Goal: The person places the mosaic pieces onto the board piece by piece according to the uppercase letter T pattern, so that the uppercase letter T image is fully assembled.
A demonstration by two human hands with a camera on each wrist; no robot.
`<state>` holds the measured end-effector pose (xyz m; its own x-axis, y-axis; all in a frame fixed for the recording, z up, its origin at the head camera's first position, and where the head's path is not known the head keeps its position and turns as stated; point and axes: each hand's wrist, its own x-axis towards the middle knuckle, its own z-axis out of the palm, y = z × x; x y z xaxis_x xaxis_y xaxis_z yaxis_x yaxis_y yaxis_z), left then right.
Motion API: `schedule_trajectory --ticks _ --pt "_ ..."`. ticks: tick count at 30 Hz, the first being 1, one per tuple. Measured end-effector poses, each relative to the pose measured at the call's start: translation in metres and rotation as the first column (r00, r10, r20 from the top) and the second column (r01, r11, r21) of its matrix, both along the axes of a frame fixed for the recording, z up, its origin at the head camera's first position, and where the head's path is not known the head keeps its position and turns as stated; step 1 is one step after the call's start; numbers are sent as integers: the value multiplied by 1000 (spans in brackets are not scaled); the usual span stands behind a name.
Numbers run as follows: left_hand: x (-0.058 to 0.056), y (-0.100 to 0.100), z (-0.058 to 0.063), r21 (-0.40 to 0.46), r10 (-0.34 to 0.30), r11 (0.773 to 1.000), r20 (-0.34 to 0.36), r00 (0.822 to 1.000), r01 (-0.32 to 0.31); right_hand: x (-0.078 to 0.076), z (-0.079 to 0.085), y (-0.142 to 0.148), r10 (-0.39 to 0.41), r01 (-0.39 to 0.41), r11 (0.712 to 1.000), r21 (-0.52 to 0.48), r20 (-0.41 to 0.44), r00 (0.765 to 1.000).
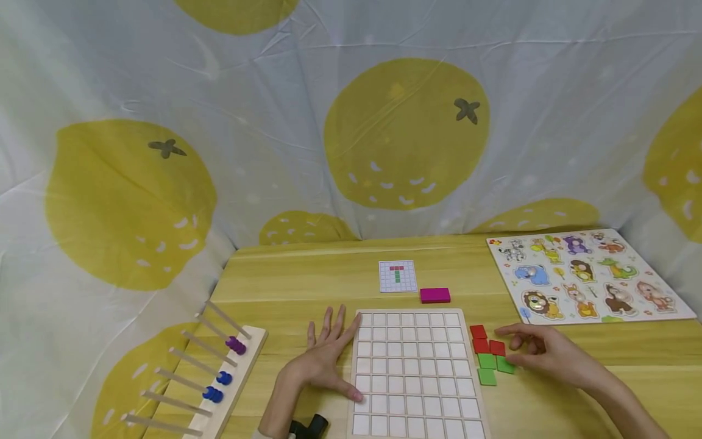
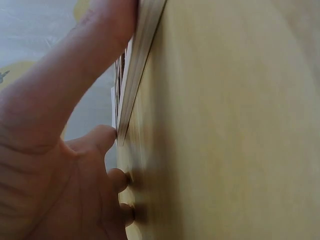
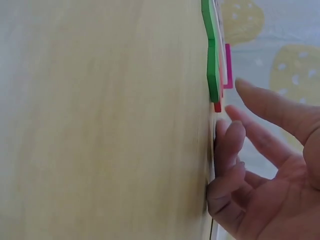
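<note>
A wooden grid board (image 1: 408, 367) with white squares lies on the table. At its left edge my left hand (image 1: 320, 361) is spread wide, the thumb and index fingertip at the frame. The left wrist view shows the thumb (image 2: 65, 75) against the board's side (image 2: 137, 65). To the board's right lie three red tiles (image 1: 479, 332) and three green tiles (image 1: 487, 377). Beside them is my right hand (image 1: 551, 353), holding nothing, thumb and index finger apart near the rightmost tiles. In the right wrist view, green tiles (image 3: 213, 70) lie beyond the thumb tip; the other fingers are loosely bent.
A card (image 1: 398, 276) printed with a red-and-green T lies behind the board, near a magenta block (image 1: 435, 296). An animal puzzle (image 1: 589, 274) lies back right. On the left stands a peg rack (image 1: 241, 366) with purple and blue beads. A dark object (image 1: 315, 425) lies by the left wrist.
</note>
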<state>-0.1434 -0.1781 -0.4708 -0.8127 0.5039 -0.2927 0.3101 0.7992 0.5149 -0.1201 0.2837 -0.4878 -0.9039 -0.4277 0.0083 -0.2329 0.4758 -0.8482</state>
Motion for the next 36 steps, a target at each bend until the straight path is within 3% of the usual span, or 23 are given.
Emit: schedule_trajectory --ticks 8,22,28,32,36 --pt "0 0 -1 -6 12 1000 11 1000 -12 -5 -2 -1 -22 21 1000 17 40 999" --pt "0 1 0 -29 14 999 16 1000 -14 -8 4 -12 -242 229 964 138 90 966" --pt "-1 0 1 -25 9 1000 16 1000 -9 -10 5 -11 -189 180 981 78 144 971" --pt "-1 0 0 -25 8 1000 15 1000 -8 -11 3 -9 -130 125 991 50 130 983" --pt "-1 0 0 -27 4 1000 16 1000 -4 -11 3 -9 -130 123 991 55 127 983"
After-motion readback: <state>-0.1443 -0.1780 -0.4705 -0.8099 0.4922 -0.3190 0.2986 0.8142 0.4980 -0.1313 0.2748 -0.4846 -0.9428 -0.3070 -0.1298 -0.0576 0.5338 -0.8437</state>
